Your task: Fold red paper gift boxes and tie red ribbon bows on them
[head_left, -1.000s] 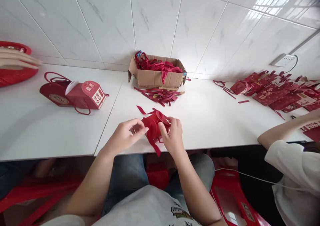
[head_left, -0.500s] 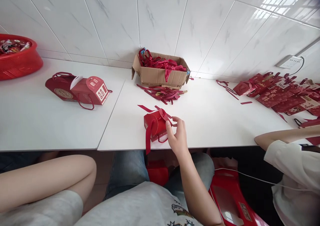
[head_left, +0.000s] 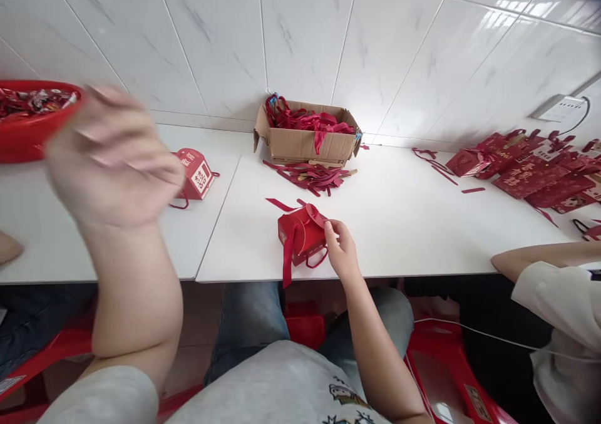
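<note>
The blurry left hand (head_left: 117, 161) is up, bent fingers hiding some of a red box (head_left: 197, 176); can't tell if it's full. The right hand (head_left: 342, 248) holds the ribboned box (head_left: 307, 239) on the surface (head_left: 404, 223).

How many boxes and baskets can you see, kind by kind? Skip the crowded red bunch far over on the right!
Small red paper gift boxes: 2 (one at the right hand, one partly behind the blurred left hand; more could hide there)
Open brown cardboard box: 1
Red plastic basket: 1
Total in sight: 4
</note>
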Tool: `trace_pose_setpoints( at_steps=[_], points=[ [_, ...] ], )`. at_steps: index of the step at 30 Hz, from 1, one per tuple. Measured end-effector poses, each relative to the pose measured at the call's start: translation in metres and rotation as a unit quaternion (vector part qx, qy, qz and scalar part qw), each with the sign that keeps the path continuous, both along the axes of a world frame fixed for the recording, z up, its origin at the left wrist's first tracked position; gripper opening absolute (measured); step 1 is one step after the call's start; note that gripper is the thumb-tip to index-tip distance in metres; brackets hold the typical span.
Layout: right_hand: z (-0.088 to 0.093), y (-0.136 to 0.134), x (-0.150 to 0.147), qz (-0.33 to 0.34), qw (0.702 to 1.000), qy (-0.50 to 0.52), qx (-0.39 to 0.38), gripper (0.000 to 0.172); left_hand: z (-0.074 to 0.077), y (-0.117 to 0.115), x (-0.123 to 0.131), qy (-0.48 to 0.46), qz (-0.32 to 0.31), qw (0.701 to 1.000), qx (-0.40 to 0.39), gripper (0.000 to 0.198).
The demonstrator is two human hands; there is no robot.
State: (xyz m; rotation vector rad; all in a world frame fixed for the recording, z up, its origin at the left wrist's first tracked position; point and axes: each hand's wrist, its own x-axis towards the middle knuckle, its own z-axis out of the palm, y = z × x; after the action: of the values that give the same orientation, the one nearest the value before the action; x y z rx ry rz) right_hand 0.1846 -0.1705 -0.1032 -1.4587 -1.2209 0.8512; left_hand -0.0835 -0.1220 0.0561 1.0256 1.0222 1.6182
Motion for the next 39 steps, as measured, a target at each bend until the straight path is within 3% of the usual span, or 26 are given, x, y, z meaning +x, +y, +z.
trace_pose_setpoints(
  at_steps=[2,3,5,7,9,11,13,16,20,24,30,34,39],
  points=[
    [-0.001,0.003,0.000,0.016,0.999,0.044,0.002,0.042,-0.022,-0.002,0.011,-0.075,-0.114,0.991,0.008,0.020],
    [-0.002,0.004,-0.001,0.026,0.997,0.066,0.002,0.041,-0.039,-0.005,0.018,-0.051,-0.145,0.988,-0.011,0.022],
    [-0.004,0.005,-0.002,0.046,0.993,0.105,-0.002,0.041,-0.078,-0.015,0.032,0.075,-0.200,0.975,-0.065,0.029],
    [-0.006,0.003,-0.005,0.057,0.991,0.119,-0.008,0.042,-0.117,-0.030,0.044,0.211,-0.207,0.948,-0.115,0.034],
    [-0.008,-0.002,-0.008,0.045,0.994,0.100,-0.014,0.043,-0.147,-0.046,0.054,0.277,-0.246,0.917,-0.150,0.040],
    [-0.008,-0.010,-0.012,0.025,0.997,0.072,-0.022,0.046,-0.166,-0.059,0.060,0.284,-0.270,0.909,-0.141,0.044],
    [-0.007,-0.016,-0.015,0.011,0.998,0.057,-0.030,0.049,-0.175,-0.065,0.062,0.270,-0.248,0.919,-0.143,0.042],
    [-0.006,-0.014,-0.015,-0.002,0.997,0.065,-0.043,0.051,-0.177,-0.063,0.058,0.251,-0.237,0.927,-0.146,0.036],
    [-0.006,0.016,-0.008,-0.011,0.990,0.115,-0.078,0.059,-0.171,-0.057,0.050,0.284,-0.295,0.901,-0.142,0.034],
    [-0.002,0.043,-0.006,0.027,0.979,0.180,-0.091,0.040,-0.163,-0.057,0.045,0.288,-0.318,0.890,-0.155,0.034],
    [0.003,0.048,-0.002,0.045,0.943,0.325,-0.058,0.026,-0.143,-0.051,0.006,0.327,-0.304,0.878,-0.173,0.035],
    [0.006,0.048,0.004,0.039,0.920,0.390,0.002,0.019,-0.129,-0.045,-0.031,0.288,-0.280,0.908,-0.120,0.033],
    [0.023,0.051,0.012,0.043,0.911,0.410,0.034,0.020,-0.117,-0.035,-0.051,0.165,-0.150,0.967,-0.118,0.019]
  ],
)
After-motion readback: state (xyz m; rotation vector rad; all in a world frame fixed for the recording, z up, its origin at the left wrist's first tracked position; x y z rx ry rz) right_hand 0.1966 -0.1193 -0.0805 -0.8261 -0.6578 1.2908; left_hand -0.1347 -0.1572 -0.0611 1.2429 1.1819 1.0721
